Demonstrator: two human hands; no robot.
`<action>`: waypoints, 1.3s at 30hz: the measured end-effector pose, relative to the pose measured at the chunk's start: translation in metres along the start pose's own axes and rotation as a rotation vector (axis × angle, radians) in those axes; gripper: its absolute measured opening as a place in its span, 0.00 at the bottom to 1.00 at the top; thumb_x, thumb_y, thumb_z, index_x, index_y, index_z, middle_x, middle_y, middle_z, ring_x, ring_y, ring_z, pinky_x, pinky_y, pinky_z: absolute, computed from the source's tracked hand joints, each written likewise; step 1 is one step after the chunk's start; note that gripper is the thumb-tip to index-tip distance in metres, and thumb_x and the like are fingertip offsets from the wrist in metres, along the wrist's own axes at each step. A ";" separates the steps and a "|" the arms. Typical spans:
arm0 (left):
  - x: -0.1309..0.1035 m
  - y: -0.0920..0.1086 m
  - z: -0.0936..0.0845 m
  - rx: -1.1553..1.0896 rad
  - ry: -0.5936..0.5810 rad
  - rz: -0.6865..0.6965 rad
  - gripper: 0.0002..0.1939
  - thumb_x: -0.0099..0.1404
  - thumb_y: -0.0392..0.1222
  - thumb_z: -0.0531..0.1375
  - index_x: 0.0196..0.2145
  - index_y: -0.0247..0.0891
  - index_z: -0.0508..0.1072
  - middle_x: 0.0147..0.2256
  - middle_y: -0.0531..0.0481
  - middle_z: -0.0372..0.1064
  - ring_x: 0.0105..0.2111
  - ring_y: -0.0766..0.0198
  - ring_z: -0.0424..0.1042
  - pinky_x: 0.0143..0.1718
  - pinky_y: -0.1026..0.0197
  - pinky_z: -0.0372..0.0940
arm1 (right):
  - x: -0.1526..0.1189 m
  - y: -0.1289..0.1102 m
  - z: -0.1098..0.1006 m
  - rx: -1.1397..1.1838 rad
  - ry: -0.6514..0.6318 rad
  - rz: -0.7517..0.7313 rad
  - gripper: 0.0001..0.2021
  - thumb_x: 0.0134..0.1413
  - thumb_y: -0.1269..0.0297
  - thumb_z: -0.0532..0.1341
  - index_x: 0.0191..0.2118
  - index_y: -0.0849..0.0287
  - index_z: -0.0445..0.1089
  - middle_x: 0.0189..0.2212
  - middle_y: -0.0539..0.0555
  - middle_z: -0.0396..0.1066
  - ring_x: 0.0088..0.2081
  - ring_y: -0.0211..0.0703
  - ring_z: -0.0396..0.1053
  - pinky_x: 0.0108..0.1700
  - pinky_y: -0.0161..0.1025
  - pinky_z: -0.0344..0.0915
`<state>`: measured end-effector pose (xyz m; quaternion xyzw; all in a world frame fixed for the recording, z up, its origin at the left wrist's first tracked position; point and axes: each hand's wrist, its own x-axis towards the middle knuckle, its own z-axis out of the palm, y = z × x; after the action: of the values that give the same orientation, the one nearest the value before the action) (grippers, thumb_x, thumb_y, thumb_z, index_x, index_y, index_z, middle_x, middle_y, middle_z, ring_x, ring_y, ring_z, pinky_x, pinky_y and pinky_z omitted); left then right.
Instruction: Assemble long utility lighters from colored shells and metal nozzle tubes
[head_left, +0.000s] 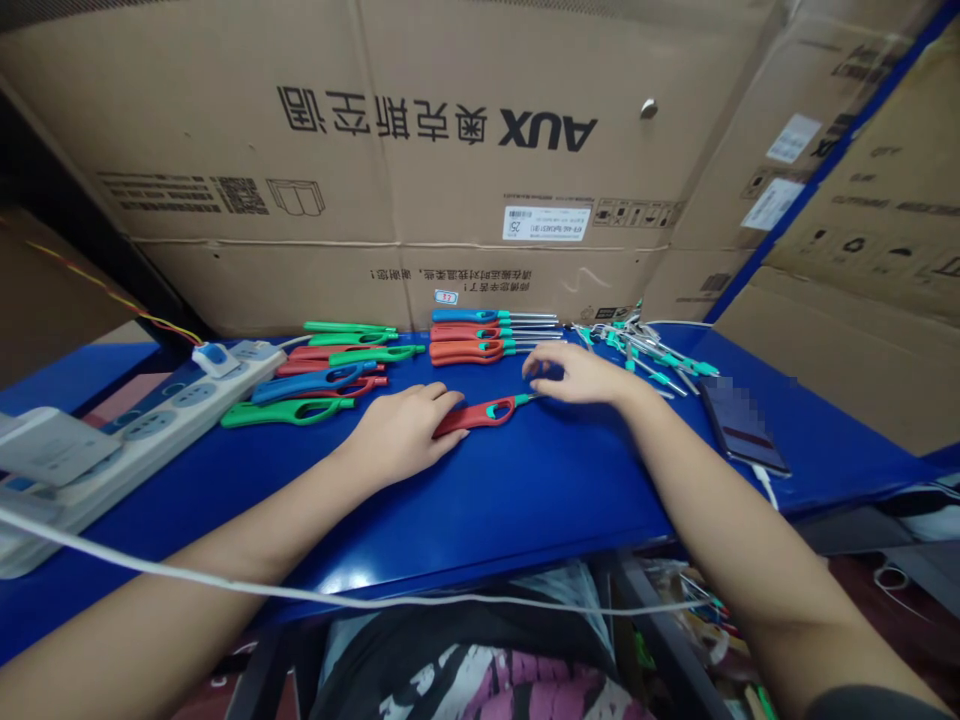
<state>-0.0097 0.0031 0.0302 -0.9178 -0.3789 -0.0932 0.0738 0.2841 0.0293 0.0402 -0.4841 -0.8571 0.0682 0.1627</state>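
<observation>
A red long-nosed lighter (495, 411) with a teal trigger lies on the blue table, its nose pointing right. My left hand (405, 425) is closed around its handle end. My right hand (577, 373) hovers at the nose, fingers bent and a gap showing between thumb and forefinger; part of the metal tube is hidden behind it. Just beyond, several lighters with metal noses lie in a row, among them a blue one (463, 316) and an orange one (466, 352). To the right sits a heap of loose metal tubes with teal parts (649, 352).
Left of my hands lie several green, red and blue lighter handles (315, 381). A white power strip (191, 400) with plugs runs along the left. A phone (742, 425) on a cable rests at right. Cardboard (450, 200) walls the back. A white cable (420, 602) crosses in front.
</observation>
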 end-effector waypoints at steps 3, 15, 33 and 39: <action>-0.001 0.000 0.000 -0.015 -0.012 -0.043 0.18 0.69 0.53 0.56 0.51 0.42 0.72 0.47 0.45 0.74 0.45 0.52 0.75 0.37 0.58 0.68 | 0.000 0.006 -0.010 -0.228 0.146 0.354 0.08 0.53 0.65 0.59 0.36 0.60 0.74 0.38 0.59 0.76 0.41 0.51 0.72 0.45 0.45 0.66; -0.002 0.004 0.011 -0.261 0.008 -0.004 0.14 0.70 0.43 0.57 0.49 0.37 0.74 0.45 0.43 0.72 0.46 0.53 0.72 0.48 0.54 0.69 | -0.008 0.012 -0.032 -0.334 0.035 0.982 0.11 0.44 0.62 0.67 0.36 0.59 0.76 0.38 0.62 0.76 0.44 0.57 0.74 0.40 0.47 0.70; -0.002 0.013 0.010 -0.357 0.024 0.067 0.19 0.66 0.34 0.55 0.55 0.37 0.70 0.49 0.43 0.70 0.50 0.53 0.69 0.52 0.52 0.67 | -0.004 0.013 -0.020 -0.407 -0.052 1.009 0.20 0.49 0.61 0.67 0.48 0.62 0.74 0.46 0.69 0.74 0.49 0.61 0.73 0.45 0.50 0.70; -0.002 0.013 0.012 -0.365 0.019 0.072 0.19 0.67 0.34 0.55 0.55 0.37 0.70 0.50 0.42 0.70 0.50 0.52 0.70 0.52 0.50 0.67 | -0.008 0.013 -0.030 -0.366 0.128 1.013 0.15 0.52 0.61 0.65 0.45 0.63 0.76 0.42 0.69 0.75 0.47 0.61 0.75 0.44 0.49 0.71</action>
<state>-0.0006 -0.0047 0.0175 -0.9279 -0.3220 -0.1666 -0.0870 0.3088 0.0281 0.0630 -0.8601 -0.5029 -0.0419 0.0744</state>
